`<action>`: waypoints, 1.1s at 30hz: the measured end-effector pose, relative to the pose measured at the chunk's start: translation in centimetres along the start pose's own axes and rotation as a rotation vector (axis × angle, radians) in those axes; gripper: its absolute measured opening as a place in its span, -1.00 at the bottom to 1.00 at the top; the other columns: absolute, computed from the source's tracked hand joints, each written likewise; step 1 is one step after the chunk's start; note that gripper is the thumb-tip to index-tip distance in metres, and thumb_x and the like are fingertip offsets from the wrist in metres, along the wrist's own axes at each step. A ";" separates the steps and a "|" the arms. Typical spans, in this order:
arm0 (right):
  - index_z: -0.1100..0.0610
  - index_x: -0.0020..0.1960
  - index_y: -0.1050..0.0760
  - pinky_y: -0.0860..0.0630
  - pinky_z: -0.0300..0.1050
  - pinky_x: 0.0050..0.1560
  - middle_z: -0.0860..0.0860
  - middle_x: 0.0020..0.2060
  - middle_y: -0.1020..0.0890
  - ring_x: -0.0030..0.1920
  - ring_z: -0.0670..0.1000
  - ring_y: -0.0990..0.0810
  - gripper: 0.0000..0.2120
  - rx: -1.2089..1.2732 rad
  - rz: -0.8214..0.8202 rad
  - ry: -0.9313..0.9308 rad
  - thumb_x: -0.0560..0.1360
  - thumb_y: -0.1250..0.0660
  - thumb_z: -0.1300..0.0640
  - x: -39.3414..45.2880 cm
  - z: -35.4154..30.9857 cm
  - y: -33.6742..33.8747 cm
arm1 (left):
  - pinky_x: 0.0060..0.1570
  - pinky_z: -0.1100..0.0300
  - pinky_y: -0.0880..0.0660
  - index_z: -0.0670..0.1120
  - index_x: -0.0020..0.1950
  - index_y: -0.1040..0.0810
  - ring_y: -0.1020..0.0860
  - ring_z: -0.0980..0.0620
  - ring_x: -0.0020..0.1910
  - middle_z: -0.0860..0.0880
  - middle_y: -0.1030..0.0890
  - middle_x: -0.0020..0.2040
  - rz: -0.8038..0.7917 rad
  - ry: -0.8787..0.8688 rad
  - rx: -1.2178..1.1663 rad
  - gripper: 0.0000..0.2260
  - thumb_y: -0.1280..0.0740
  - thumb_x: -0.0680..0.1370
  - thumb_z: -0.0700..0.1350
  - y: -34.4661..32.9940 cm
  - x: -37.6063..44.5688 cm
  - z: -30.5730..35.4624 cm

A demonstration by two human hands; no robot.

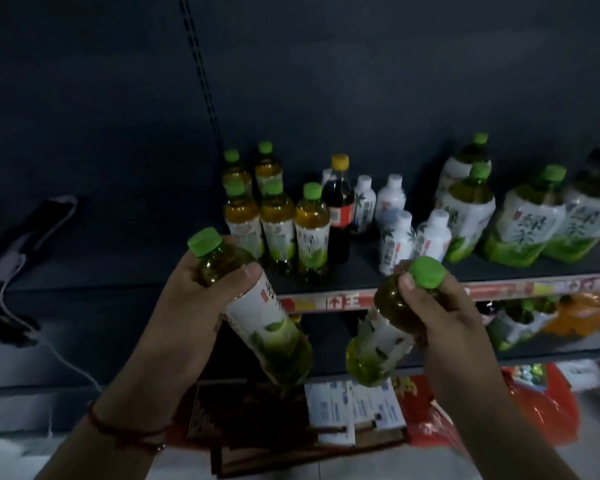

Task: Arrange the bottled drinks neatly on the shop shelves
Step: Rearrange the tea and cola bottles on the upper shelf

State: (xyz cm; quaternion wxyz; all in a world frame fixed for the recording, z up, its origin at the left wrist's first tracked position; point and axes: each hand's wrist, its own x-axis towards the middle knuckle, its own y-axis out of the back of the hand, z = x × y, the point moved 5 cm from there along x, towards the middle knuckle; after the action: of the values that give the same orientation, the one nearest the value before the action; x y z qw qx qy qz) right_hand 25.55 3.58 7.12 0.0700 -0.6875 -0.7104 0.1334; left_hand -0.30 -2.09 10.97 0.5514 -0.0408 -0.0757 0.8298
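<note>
My left hand (191,306) grips a green-capped tea bottle (260,320) by its shoulder, tilted with the cap up-left, below the front edge of the dark shelf (430,271). My right hand (440,306) holds a second green tea bottle (378,348) by its neck and cap, tilted bottom down-left. On the shelf stand several small green tea bottles (278,223) in rows, a dark cola bottle (338,209) with a yellow cap, several white bottles (395,233), and large green tea bottles (523,220) at the right.
The shelf's left half holds only a dark device with a white cable (32,230). A lower shelf at the right carries more tea bottles (513,323) and orange packs (575,317). Below lie cartons (354,407) and a red bag (534,403).
</note>
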 end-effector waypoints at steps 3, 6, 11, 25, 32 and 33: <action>-0.05 0.09 -0.65 -0.50 -0.04 0.08 -0.06 0.09 -0.68 0.13 0.00 -0.64 -0.64 -0.040 0.012 0.060 0.31 -0.44 -0.07 3.2 -0.7 -2.4 | -0.24 0.23 -0.60 0.00 0.01 -0.59 -0.68 0.08 -0.14 0.02 -0.71 -0.12 -0.084 -0.086 -0.071 -0.73 -0.48 0.34 -0.16 -0.3 3.7 3.8; 0.00 0.06 -0.65 -0.54 -0.14 0.01 -0.04 0.00 -0.71 0.04 -0.05 -0.67 -0.71 -0.135 0.009 0.148 0.37 -0.42 -0.04 6.0 -1.6 -4.9 | -0.24 0.22 -0.59 -0.04 0.07 -0.54 -0.67 0.11 -0.17 0.05 -0.68 -0.15 -0.154 -0.180 -0.104 -0.69 -0.51 0.38 -0.18 -0.6 8.7 7.6; 0.11 0.12 -0.63 -0.60 -0.16 -0.01 0.08 0.04 -0.69 0.07 0.03 -0.66 -0.80 -0.200 0.019 0.235 0.52 -0.38 0.11 9.7 -1.8 -7.1 | -0.11 0.18 -0.56 -0.03 0.08 -0.50 -0.61 0.17 -0.17 0.09 -0.59 -0.15 -0.207 -0.335 -0.118 -0.80 -0.43 0.50 -0.09 -2.2 16.2 12.7; 0.00 -0.07 -0.67 -0.61 0.02 -0.01 0.03 -0.11 -0.71 -0.06 0.00 -0.68 -0.90 -0.373 0.175 0.253 0.44 -0.49 0.02 17.0 -0.7 -8.2 | -0.04 0.25 -0.48 0.05 0.14 -0.52 -0.60 0.17 0.00 0.08 -0.63 0.01 -0.511 -0.291 0.447 -0.74 -0.44 0.52 0.06 -9.9 30.1 4.7; -0.13 -0.22 -0.63 -0.56 -0.24 -0.14 -0.11 -0.14 -0.70 -0.10 -0.11 -0.66 -0.83 -0.453 0.170 0.254 0.45 -0.49 0.12 17.7 0.7 -7.9 | -0.13 0.12 -0.51 -0.06 -0.04 -0.57 -0.62 -0.02 -0.09 -0.04 -0.65 -0.10 -0.643 -0.292 0.896 -0.74 -0.49 0.46 0.08 -10.4 34.2 1.0; -0.15 -0.23 -0.63 -0.55 -0.30 -0.17 -0.13 -0.18 -0.70 -0.12 -0.16 -0.66 -0.80 -0.448 0.160 0.267 0.46 -0.48 0.14 17.6 0.8 -8.0 | -0.12 0.09 -0.53 -0.08 -0.03 -0.58 -0.63 -0.04 -0.09 -0.06 -0.66 -0.10 -0.660 -0.283 0.938 -0.72 -0.50 0.45 0.08 -10.2 34.4 0.4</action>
State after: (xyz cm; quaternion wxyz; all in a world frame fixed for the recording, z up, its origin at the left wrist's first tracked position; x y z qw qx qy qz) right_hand 16.91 20.83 7.17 -0.0016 -0.7511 -0.6503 -0.1137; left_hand -4.48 33.46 13.67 0.7242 0.3443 0.2177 0.5564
